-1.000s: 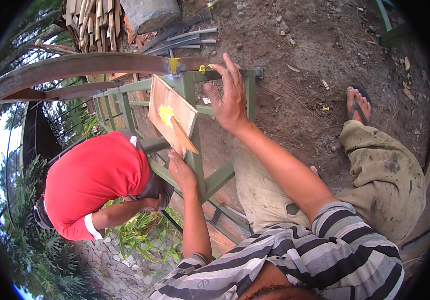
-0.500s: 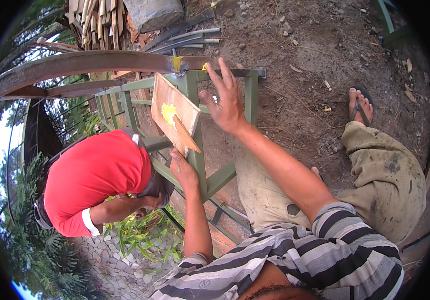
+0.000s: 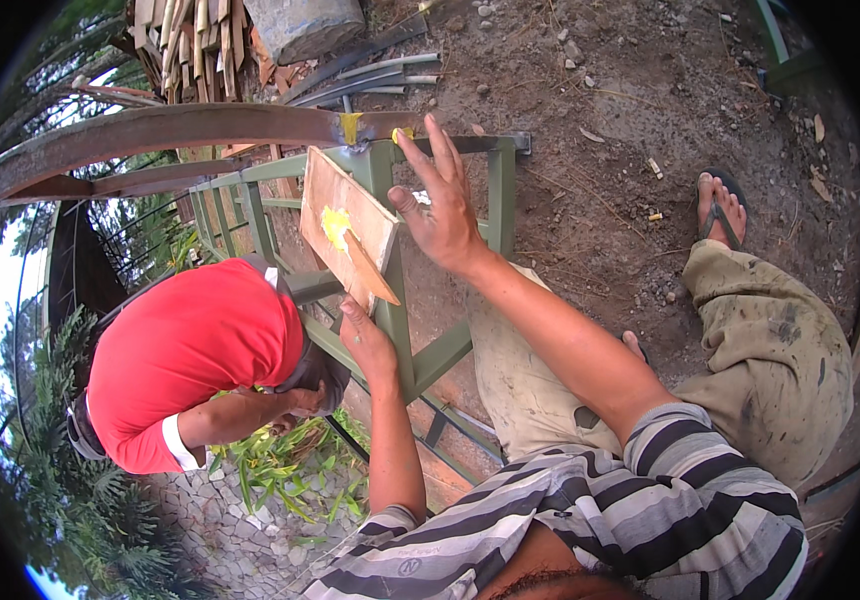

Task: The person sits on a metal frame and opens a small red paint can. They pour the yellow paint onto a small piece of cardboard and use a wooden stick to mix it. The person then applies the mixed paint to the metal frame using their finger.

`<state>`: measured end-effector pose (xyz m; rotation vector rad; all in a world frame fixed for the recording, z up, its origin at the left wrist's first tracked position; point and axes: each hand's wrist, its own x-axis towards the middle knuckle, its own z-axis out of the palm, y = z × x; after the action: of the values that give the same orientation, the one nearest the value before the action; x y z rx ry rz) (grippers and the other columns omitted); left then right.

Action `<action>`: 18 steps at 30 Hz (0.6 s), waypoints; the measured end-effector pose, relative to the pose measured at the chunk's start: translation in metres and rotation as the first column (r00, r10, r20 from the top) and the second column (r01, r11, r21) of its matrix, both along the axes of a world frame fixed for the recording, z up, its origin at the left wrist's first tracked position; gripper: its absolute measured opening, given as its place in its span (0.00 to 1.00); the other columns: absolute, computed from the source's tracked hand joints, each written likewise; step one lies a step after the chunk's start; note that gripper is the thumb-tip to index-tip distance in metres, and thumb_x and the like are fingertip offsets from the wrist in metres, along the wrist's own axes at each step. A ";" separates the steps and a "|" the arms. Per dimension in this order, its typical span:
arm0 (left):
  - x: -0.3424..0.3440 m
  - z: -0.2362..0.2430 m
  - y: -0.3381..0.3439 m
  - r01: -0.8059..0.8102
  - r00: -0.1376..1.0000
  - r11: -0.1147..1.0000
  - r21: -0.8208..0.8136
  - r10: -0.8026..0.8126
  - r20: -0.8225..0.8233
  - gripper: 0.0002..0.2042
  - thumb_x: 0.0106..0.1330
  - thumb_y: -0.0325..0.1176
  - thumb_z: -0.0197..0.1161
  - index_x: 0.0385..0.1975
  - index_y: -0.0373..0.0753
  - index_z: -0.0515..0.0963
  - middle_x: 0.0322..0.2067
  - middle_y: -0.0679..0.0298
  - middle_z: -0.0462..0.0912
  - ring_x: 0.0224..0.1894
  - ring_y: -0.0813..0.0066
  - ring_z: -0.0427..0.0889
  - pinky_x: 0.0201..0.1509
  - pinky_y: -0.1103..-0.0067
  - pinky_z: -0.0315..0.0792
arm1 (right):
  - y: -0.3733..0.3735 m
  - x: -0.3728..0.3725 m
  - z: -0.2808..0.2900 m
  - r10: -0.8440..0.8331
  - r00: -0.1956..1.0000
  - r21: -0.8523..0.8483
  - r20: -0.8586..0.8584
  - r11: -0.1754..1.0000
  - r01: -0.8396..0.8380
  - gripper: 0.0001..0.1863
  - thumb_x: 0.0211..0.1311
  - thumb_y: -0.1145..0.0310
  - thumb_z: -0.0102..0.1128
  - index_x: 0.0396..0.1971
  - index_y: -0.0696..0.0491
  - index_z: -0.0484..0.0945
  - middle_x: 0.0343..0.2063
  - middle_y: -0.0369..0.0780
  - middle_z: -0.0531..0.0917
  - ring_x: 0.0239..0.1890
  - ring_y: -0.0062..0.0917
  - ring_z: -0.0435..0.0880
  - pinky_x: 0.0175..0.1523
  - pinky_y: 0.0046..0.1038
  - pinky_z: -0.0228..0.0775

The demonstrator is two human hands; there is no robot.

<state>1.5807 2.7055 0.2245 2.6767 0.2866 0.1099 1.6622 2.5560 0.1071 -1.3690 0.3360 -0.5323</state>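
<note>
My left hand (image 3: pixel 368 342) grips the lower edge of a thin wooden board (image 3: pixel 335 185). A dab of yellow putty (image 3: pixel 335 228) lies on the board, with a pointed wooden strip (image 3: pixel 372 272) resting against it. My right hand (image 3: pixel 447 215) has its fingers stretched out beside the board, with yellow putty on one fingertip. That fingertip is at the rusty-brown metal beam (image 3: pixel 250 122), close to its joint with the green metal frame (image 3: pixel 397 335); whether it touches, I cannot tell. A yellow smear (image 3: pixel 351 127) marks the beam nearby.
At the left a person in a red shirt (image 3: pixel 195 365) bends beside the frame. Behind the beam are stacked wood strips (image 3: pixel 190 50), a grey stone block (image 3: pixel 307 28) and grey pipes (image 3: pixel 385 75). Bare dirt (image 3: pixel 590 190) lies right; stone paving (image 3: pixel 220 530) and plants (image 3: pixel 285 470) lie lower left.
My right hand has shifted slightly left, bringing its putty-tipped finger closer to the yellow smear on the beam. My left hand and the board have hardly moved.
</note>
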 end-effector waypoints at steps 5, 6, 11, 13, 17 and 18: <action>0.000 -0.002 0.001 0.005 1.000 1.000 0.021 -0.006 0.024 0.38 0.82 0.60 0.36 0.47 0.22 0.76 0.33 0.54 0.80 0.38 0.68 0.74 0.46 0.69 0.70 | -0.001 0.000 0.002 0.003 1.000 -0.004 0.006 1.000 -0.003 0.37 0.73 0.37 0.50 0.74 0.44 0.67 0.78 0.51 0.52 0.77 0.55 0.53 0.77 0.51 0.47; 0.000 -0.001 0.002 0.004 1.000 1.000 0.018 -0.004 0.013 0.38 0.82 0.60 0.36 0.47 0.22 0.76 0.33 0.54 0.80 0.38 0.68 0.74 0.45 0.69 0.70 | -0.001 0.001 0.002 0.001 1.000 -0.007 0.008 1.000 -0.001 0.36 0.73 0.38 0.51 0.74 0.43 0.67 0.78 0.51 0.52 0.77 0.54 0.53 0.77 0.51 0.47; 0.000 -0.002 0.007 0.029 1.000 0.999 0.046 -0.029 0.005 0.38 0.82 0.60 0.35 0.47 0.22 0.76 0.32 0.54 0.79 0.37 0.68 0.73 0.44 0.68 0.69 | -0.004 0.001 0.005 0.010 1.000 -0.025 0.011 1.000 -0.009 0.33 0.73 0.44 0.56 0.73 0.40 0.68 0.79 0.48 0.52 0.78 0.53 0.52 0.77 0.51 0.47; 0.000 0.000 0.003 0.018 1.000 0.999 0.046 -0.017 -0.008 0.39 0.82 0.61 0.35 0.47 0.22 0.76 0.33 0.53 0.80 0.38 0.68 0.74 0.45 0.68 0.70 | -0.006 0.001 0.007 0.018 1.000 -0.044 0.004 0.999 -0.018 0.32 0.73 0.47 0.57 0.73 0.39 0.69 0.79 0.47 0.52 0.78 0.53 0.52 0.77 0.51 0.47; 0.001 0.000 0.007 0.011 0.999 1.000 0.030 -0.010 -0.032 0.41 0.81 0.63 0.34 0.49 0.21 0.76 0.36 0.50 0.82 0.41 0.67 0.75 0.49 0.68 0.71 | -0.010 0.001 0.010 0.028 1.000 -0.079 0.004 0.997 -0.027 0.31 0.72 0.48 0.58 0.73 0.37 0.69 0.79 0.45 0.52 0.78 0.53 0.52 0.77 0.52 0.46; 0.001 -0.001 0.008 0.005 0.999 1.000 0.026 -0.004 -0.036 0.41 0.81 0.63 0.34 0.49 0.21 0.76 0.37 0.50 0.83 0.41 0.67 0.76 0.50 0.68 0.71 | -0.011 0.002 0.010 0.032 0.999 -0.085 0.004 0.996 -0.032 0.31 0.72 0.49 0.58 0.73 0.37 0.69 0.79 0.45 0.52 0.78 0.53 0.52 0.77 0.52 0.46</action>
<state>1.5816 2.7134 0.2240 2.7076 0.2924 0.0643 1.6639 2.5448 0.1174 -1.4526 0.2892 -0.5287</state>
